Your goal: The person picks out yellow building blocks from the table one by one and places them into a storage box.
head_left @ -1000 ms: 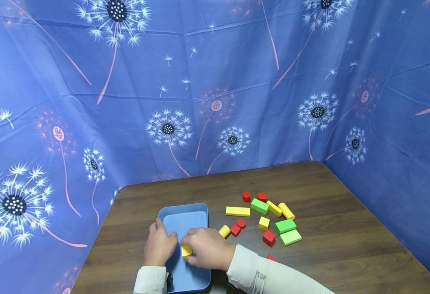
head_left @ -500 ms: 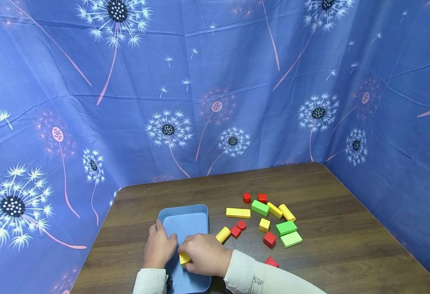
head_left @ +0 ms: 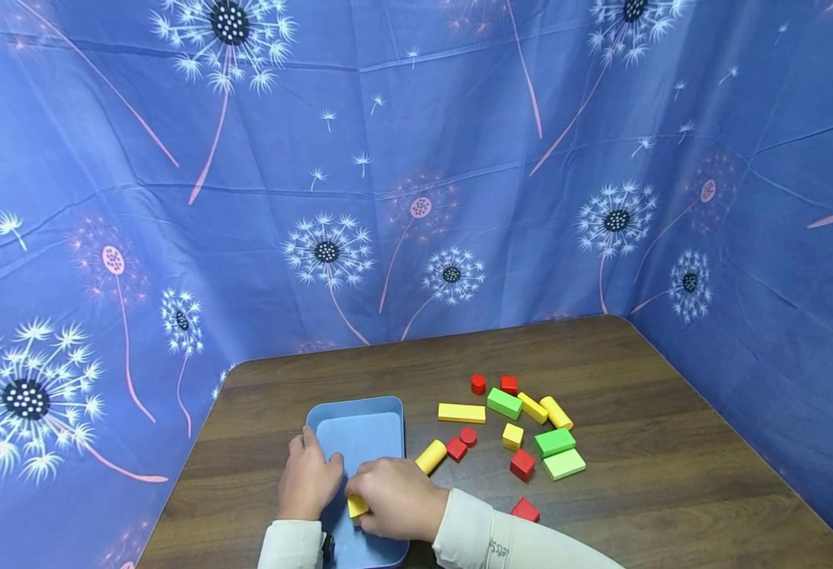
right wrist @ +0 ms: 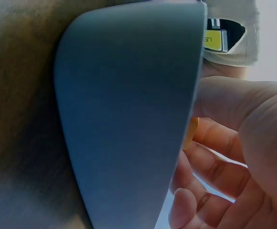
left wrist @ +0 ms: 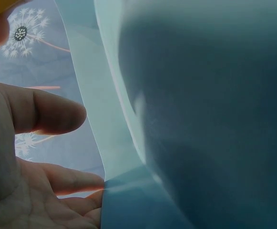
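In the head view, my right hand (head_left: pixel 401 498) pinches a yellow block (head_left: pixel 356 506) inside the blue tray (head_left: pixel 355 408), over its floor. The right wrist view shows only a sliver of the yellow block (right wrist: pixel 191 133) between thumb and fingers, behind the tray wall (right wrist: pixel 128 105). My left hand (head_left: pixel 308 478) lies across the tray's left rim. In the left wrist view its fingers are fairly straight, with tips touching the wall (left wrist: pixel 93 109), and the thumb is held apart. I cannot tell whether the block touches the tray floor.
A yellow cylinder (head_left: pixel 431 457) lies by the tray's right side. Farther right are red, green and yellow blocks, among them a long yellow bar (head_left: pixel 461 412), a green block (head_left: pixel 555 442) and a red block (head_left: pixel 525 509) by the right sleeve. A blue patterned cloth (head_left: pixel 416 158) hangs behind the table.
My right hand has shifted slightly toward me with the yellow block, then stayed nearly still. More of the yellow cylinder and the near red block shows. The left hand keeps its place.
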{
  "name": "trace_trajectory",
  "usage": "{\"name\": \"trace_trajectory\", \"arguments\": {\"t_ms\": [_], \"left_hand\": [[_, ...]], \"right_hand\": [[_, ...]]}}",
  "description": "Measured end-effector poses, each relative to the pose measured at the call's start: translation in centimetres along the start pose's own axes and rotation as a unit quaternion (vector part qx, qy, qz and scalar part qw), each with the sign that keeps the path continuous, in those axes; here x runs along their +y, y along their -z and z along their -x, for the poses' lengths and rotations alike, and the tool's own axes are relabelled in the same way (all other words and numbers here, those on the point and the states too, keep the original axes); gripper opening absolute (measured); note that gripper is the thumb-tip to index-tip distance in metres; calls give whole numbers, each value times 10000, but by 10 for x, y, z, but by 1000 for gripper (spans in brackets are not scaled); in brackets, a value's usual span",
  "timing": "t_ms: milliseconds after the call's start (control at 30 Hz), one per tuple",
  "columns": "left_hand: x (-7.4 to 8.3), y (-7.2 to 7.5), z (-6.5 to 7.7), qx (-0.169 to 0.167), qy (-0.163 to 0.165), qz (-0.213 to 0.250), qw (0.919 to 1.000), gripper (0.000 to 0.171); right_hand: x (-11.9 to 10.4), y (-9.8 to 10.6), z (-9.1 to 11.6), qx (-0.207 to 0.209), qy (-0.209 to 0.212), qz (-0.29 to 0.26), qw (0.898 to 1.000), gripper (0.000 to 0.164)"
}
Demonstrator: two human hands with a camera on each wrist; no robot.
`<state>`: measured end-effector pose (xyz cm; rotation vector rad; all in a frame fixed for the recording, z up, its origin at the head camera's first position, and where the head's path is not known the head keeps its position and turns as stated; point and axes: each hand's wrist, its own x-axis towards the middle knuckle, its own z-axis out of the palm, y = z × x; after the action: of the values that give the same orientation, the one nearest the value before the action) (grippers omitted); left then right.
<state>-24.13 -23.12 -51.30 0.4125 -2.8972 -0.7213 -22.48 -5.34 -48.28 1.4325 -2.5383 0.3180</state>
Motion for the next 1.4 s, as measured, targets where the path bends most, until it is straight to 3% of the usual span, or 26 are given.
{"name": "trace_trajectory", "arguments": {"t_ms": [567,1400], "left_hand": [[2,1,1,57,-72,34,10000,80],[1,1,1,94,-152,14,9998,81]], "right_hand": [[2,-6,-1,-315,-106,-338,9989,19],[0,-15,1,-309,-79,-202,9993,20]]}}
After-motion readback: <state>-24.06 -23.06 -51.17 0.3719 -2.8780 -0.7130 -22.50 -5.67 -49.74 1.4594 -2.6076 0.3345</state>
